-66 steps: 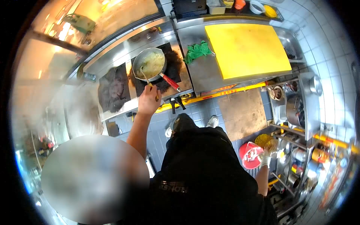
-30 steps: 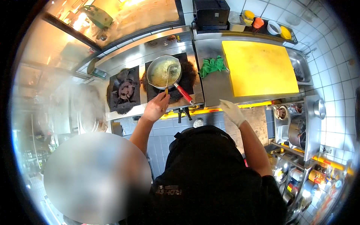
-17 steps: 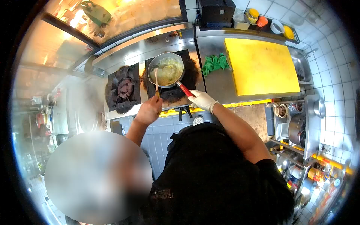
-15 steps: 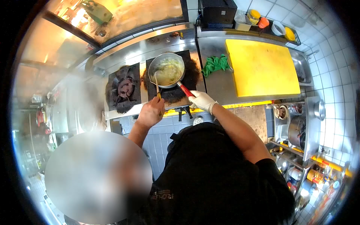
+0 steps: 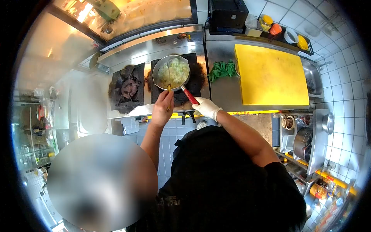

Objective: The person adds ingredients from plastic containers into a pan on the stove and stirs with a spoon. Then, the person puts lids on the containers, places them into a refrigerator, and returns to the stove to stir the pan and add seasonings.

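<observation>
Tiled kitchen (image 5: pixel 337 127), pan (image 5: pixel 156 73) on stovetop (image 5: pixel 133 111)

A dark-framed window (image 5: pixel 154 12) glows amber ahead of the left hand (image 5: pixel 163 110). A stainless-steel counter (image 5: pixel 228 91) extends right of the right hand (image 5: pixel 208 109); farther right, I see white wall tiles (image 5: pixel 346 102) and metal shelving (image 5: pixel 319 143). Blue-grey floor tiles (image 5: pixel 168 145) lie below both hands.

One head-worn camera — wide-angled — looks forward and down from well above pan (image 5: pixel 156 75) and stove (image 5: pixel 147 97).
</observation>
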`<state>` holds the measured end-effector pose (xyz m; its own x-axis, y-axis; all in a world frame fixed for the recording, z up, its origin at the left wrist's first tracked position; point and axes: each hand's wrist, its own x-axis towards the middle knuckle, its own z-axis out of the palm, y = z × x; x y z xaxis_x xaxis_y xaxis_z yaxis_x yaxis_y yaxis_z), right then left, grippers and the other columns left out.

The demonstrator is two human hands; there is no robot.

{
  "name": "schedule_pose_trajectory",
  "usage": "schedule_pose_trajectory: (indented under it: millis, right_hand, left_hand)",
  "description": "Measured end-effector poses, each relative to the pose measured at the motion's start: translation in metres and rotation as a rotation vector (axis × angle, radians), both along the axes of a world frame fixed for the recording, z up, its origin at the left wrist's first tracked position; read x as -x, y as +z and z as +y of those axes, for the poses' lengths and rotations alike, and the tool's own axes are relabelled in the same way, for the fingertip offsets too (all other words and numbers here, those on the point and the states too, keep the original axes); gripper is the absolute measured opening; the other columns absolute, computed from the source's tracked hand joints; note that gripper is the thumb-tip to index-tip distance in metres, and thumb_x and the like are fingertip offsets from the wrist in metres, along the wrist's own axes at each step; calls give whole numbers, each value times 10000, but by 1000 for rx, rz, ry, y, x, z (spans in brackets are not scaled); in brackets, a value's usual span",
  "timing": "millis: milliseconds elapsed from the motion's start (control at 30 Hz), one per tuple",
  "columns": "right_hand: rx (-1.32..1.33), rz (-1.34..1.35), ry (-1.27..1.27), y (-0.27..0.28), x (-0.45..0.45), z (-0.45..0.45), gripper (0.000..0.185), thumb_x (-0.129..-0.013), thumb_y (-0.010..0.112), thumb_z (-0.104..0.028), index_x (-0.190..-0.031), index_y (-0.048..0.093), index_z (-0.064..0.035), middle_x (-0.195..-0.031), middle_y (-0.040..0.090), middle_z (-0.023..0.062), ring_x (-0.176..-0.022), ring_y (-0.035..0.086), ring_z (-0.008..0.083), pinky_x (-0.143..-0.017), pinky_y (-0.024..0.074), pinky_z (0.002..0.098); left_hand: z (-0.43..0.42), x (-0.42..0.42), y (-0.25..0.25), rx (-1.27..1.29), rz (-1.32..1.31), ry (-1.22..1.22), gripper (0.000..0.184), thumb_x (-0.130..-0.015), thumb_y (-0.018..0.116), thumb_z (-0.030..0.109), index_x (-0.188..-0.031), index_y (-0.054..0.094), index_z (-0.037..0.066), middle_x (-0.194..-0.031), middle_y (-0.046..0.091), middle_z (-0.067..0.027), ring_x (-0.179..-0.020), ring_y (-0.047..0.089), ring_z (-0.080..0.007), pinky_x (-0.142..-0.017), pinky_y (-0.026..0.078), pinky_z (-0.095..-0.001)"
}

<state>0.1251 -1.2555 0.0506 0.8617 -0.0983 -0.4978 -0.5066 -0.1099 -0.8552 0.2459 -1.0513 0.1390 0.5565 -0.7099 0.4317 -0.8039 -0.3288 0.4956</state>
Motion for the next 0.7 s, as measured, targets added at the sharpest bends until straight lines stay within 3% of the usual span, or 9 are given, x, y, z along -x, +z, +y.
schedule_pose_trajectory:
  millis: [100,200,233,400,467,600,667,700]
  right_hand:
    - [24,-34,-5,-12,1,1,524,-1006,627,-244,-1479,512,-51,-1048,722,123,-775,717,170,-712,554,323]
    - [56,-71,5,-3,4,0,509,-1009,593,-242,-1471,511,-46,-1026,734,163,-786,725,206,-741,556,359]
    - [8,-56,-10,8,5,1,514,-1010,591,-239,-1479,504,-49,-1031,733,164,-785,725,204,-741,557,360]
    - [-61,-30,-9,10,5,1,532,-1012,582,-233,-1502,482,-53,-1064,729,169,-788,732,203,-748,562,361]
    - [-44,-3,4,18,6,-1,532,-1010,579,-234,-1499,483,-49,-1069,729,177,-796,738,213,-753,564,364]
    - [-6,-56,7,7,7,0,516,-1015,576,-224,-1494,492,-51,-1036,726,157,-781,731,199,-732,564,351]
    - [91,-102,28,-4,7,0,499,-1031,584,-205,-1503,494,-72,-1007,720,101,-741,705,146,-690,558,313]
    - [128,-132,29,-6,7,1,491,-1024,589,-203,-1485,507,-56,-1024,724,118,-753,709,159,-709,563,321]
  left_hand:
    - [11,-19,-66,-216,-177,-101,375,-877,668,43,-1249,645,6,-1315,592,-276,-1105,667,-412,-902,584,-435]
    - [20,4,-40,-323,-76,-97,366,-871,667,40,-1235,643,4,-1304,594,-273,-1124,655,-410,-890,583,-438]
    - [20,13,-5,-352,-34,-111,333,-874,683,37,-1203,649,-2,-1260,618,-263,-1082,669,-413,-875,585,-442]
    - [39,26,64,-225,66,-144,302,-887,707,16,-1185,669,-2,-1168,663,-229,-990,697,-409,-838,591,-434]
    - [37,29,68,-221,71,-176,311,-880,710,9,-1190,674,-1,-1168,663,-225,-988,697,-407,-831,592,-433]
    - [19,-2,17,-140,77,-200,345,-875,709,3,-1217,663,-13,-1184,661,-222,-997,696,-405,-833,592,-433]
    - [16,-6,6,-191,-13,-141,274,-871,700,20,-1140,655,-6,-1060,649,-206,-918,689,-396,-767,588,-442]
    - [14,-4,6,-248,-31,-108,237,-870,696,25,-1102,651,1,-1019,639,-199,-887,684,-394,-746,585,-447]
